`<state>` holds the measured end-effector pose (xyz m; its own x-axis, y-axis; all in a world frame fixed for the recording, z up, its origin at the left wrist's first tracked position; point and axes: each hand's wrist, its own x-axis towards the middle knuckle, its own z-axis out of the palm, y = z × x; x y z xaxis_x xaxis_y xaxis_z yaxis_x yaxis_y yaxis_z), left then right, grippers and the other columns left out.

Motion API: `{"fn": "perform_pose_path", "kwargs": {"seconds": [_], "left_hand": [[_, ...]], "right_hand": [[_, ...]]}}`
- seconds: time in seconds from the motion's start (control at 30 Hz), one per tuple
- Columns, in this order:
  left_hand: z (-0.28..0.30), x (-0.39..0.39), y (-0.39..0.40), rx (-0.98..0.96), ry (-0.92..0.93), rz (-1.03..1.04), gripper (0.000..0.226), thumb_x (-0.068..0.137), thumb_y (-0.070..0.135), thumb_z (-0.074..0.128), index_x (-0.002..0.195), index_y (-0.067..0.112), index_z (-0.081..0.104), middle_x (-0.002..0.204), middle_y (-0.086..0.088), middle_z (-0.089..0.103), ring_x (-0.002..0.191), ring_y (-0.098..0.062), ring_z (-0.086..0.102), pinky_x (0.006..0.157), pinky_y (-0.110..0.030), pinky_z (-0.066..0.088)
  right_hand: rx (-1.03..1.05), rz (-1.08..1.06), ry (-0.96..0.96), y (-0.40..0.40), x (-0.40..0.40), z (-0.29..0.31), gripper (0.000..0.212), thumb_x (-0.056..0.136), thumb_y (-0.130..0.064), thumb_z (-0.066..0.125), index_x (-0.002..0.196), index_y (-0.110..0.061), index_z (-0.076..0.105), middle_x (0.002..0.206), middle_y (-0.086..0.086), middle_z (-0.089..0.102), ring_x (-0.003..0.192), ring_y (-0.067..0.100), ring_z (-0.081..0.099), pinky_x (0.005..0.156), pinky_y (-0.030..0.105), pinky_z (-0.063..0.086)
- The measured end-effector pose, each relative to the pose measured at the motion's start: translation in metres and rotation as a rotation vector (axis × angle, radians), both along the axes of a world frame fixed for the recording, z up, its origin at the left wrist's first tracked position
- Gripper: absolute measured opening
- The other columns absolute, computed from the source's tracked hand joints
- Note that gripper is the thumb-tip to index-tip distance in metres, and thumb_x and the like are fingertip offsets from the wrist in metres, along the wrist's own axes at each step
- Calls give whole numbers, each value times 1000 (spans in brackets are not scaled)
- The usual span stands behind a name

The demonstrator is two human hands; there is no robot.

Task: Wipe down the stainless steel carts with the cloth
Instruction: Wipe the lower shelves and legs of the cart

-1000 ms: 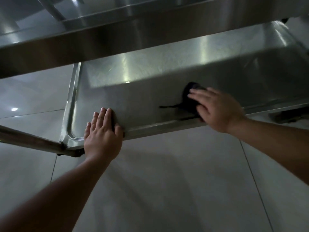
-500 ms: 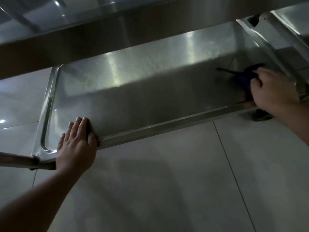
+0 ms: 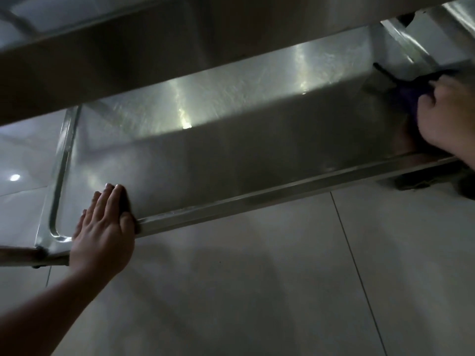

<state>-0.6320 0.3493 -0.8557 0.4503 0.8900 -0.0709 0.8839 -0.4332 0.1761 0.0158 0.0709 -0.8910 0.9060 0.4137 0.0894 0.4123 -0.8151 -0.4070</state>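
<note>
The lower shelf (image 3: 231,155) of the cart, stretching between the two hands, is grey brushed steel: its far half shines pale silver-green with fine streaked scratch marks and two bright whitish bands of reflected light, while the half nearer the hands sits in dull dark grey shadow. The cloth (image 3: 406,96) under the right hand (image 3: 447,119) is dark purple, almost black at its trailing strand. The upper shelf (image 3: 128,55) above both hands is brownish-grey along its edge. The floor (image 3: 257,291) below the left hand (image 3: 102,235) is pale grey-white glossy tile with thin dark grout lines and one small white light spot off to the left.
</note>
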Motion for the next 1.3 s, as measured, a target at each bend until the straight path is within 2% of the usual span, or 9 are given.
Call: {"fn": "perform_pose_path", "kwargs": {"seconds": [0.1, 0.27, 0.53, 0.67, 0.77, 0.93, 1.03, 1.17, 1.3], "left_hand": [[4, 4, -4, -14, 2, 15, 72, 102, 52, 17, 170, 31, 10, 178, 10, 3, 162, -6, -3, 132, -44, 6], [10, 8, -3, -85, 28, -23, 75, 100, 53, 16, 171, 29, 6, 178, 8, -2, 162, -10, -8, 132, -42, 2], [42, -19, 13, -217, -2, -111, 66, 111, 51, 35, 169, 31, 14, 178, 5, 4, 163, -17, 1, 130, -43, 8], [52, -63, 4, -226, 12, -182, 69, 109, 55, 32, 170, 30, 11, 177, 7, 1, 162, -14, -3, 129, -45, 8], [50, -101, -5, -147, 14, -284, 77, 106, 46, 49, 170, 21, 15, 177, -1, 7, 163, -19, 3, 132, -43, 12], [32, -171, -10, -137, 96, -365, 90, 99, 58, 42, 165, 43, -17, 172, 19, -25, 157, -4, -23, 124, -35, -3], [18, -210, -11, -133, 170, -382, 94, 100, 56, 47, 164, 44, -21, 171, 18, -26, 156, -6, -24, 123, -33, -6], [-2, -245, -4, -179, 261, -263, 97, 103, 55, 46, 159, 40, -31, 167, 15, -34, 153, -7, -31, 120, -30, -13], [-14, -253, 14, -252, 264, -92, 99, 102, 49, 53, 163, 37, -24, 171, 11, -25, 152, -9, -22, 124, -35, -3]], "right_hand": [[-23, 211, -146, -14, -86, 14, 48, 101, -44, 37, 132, -13, 58, 142, 17, 60, 124, 42, 58, 110, 54, 48], [84, 513, -192, 22, -245, 38, 48, 98, -34, 50, 133, -8, 69, 142, 12, 65, 124, 39, 59, 109, 48, 46], [-8, 1038, -224, 92, -395, 42, 52, 98, -40, 53, 146, -20, 60, 153, -2, 55, 136, 33, 49, 107, 48, 41], [-78, 1132, -203, 118, -418, 49, 51, 100, -39, 59, 147, -19, 60, 153, 0, 56, 133, 33, 51, 110, 52, 45], [-184, 1199, -124, 142, -440, 57, 55, 102, -44, 56, 154, -24, 52, 160, -5, 47, 144, 30, 44, 117, 50, 37], [-239, 1290, -78, 189, -498, 65, 57, 105, -50, 48, 160, -35, 40, 167, -15, 35, 152, 25, 32, 122, 42, 25], [-267, 1346, -60, 223, -539, 67, 60, 106, -53, 46, 162, -39, 33, 170, -18, 28, 155, 24, 25, 123, 39, 20], [-244, 1360, 9, 261, -596, 68, 58, 106, -52, 43, 162, -39, 34, 170, -17, 28, 157, 22, 22, 125, 41, 17], [-199, 1315, 138, 298, -625, 76, 53, 106, -44, 43, 159, -40, 41, 169, -20, 30, 158, 18, 21, 128, 40, 16]]}}
